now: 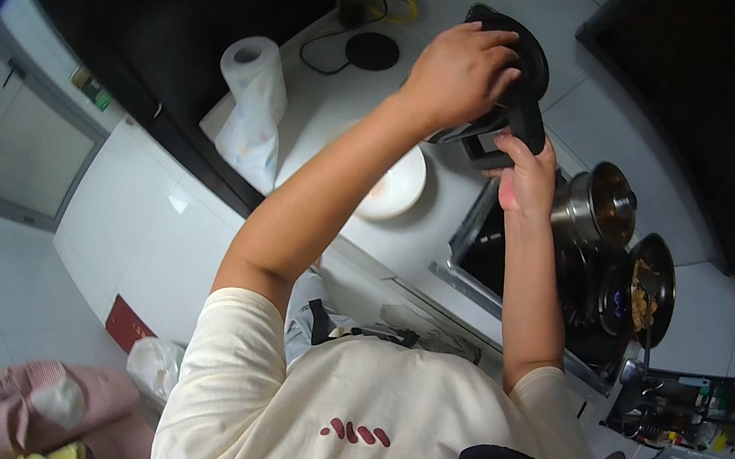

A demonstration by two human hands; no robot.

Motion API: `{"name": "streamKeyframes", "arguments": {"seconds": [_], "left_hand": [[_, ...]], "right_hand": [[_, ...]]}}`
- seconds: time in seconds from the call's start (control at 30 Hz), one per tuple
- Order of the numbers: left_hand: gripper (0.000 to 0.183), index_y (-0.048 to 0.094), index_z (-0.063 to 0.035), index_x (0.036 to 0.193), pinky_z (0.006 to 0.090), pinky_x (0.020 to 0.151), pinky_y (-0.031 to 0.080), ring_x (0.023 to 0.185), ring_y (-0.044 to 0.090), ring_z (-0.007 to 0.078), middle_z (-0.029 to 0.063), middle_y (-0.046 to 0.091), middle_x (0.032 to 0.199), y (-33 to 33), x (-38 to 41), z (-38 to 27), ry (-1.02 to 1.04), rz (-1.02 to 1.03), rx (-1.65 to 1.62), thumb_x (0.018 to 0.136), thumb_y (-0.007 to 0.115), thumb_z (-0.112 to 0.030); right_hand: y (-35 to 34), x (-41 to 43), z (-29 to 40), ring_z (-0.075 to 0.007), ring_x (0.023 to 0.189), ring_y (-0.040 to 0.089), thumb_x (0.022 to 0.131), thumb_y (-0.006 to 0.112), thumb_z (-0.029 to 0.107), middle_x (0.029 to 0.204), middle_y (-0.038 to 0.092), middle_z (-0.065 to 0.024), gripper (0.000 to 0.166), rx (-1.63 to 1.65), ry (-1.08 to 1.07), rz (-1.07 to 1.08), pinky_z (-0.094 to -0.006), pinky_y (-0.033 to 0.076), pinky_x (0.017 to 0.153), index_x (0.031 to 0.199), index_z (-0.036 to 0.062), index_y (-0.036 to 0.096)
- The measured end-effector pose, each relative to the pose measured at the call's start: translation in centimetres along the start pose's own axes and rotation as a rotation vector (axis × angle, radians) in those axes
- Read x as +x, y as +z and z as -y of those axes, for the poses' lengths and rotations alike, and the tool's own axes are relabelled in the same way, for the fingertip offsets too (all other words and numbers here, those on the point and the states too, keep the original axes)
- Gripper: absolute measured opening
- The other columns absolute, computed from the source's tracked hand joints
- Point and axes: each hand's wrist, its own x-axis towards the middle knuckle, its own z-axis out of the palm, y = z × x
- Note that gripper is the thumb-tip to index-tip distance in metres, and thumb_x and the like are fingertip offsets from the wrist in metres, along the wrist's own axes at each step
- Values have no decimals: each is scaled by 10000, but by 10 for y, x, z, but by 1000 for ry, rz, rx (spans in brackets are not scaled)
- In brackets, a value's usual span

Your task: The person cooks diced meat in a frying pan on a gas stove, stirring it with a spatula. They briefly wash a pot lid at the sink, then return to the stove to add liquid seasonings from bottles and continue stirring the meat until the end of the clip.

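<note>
A black electric kettle (533, 67) is held up, tilted, above the white countertop. My right hand (527, 173) grips its black handle from below, with the thumb over it. My left hand (469, 74) lies over the kettle's lid area, fingers spread and curved round it; the palm hides part of the kettle. Left of the kettle, its round black power base (372, 51) sits on the counter with a cord. Beneath my left forearm is a white plate (397, 188), partly covered by the arm.
A paper towel roll (253, 77) stands at the counter's back left. Right of my right forearm, on the black cooktop (487, 249), are a lidded steel pot (586, 207) and a dark wok (664, 282) with food and a utensil. A tray of packets and utensils (697, 411) lies lower right.
</note>
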Motion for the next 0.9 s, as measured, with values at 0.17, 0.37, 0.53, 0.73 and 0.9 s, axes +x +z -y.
{"name": "streamKeyframes", "arguments": {"seconds": [0.17,0.37,0.53,0.73,0.9], "left_hand": [[348,554,-83,1262,411,1062,359,1221,493,319,130,508,1344,4,15,177,-144,37,-172,950,507,-229],[417,456,-89,1365,378,1057,364,1238,488,286,161,502,1342,53,-4,308,-660,316,-661,1002,420,-290],[373,527,7,1255,398,957,441,1121,541,345,188,580,1210,151,-116,410,-630,111,-31,903,503,-114],[263,628,-30,1077,456,879,459,1034,561,340,156,618,1051,185,-188,360,-1044,383,102,837,587,-129],[204,653,-65,1023,448,877,455,1020,566,332,141,622,1039,190,-203,350,-1032,402,200,839,577,-112]], "right_hand": [[82,109,-40,-123,699,571,698,707,38,830,596,3,271,-58,63,-120,-299,416,481,943,70,596],[122,225,-111,-127,747,576,704,673,-63,816,582,-18,282,90,149,-124,-261,435,577,935,71,584],[133,275,-150,-125,671,573,692,698,-44,811,592,-28,331,19,231,-138,-271,410,481,976,68,570],[144,296,-155,-129,610,548,684,729,21,823,595,-29,359,13,280,-95,-263,355,414,1005,55,572],[155,307,-147,-163,719,592,717,738,94,933,612,-62,374,-95,373,-31,-265,432,476,1051,46,574]]}}
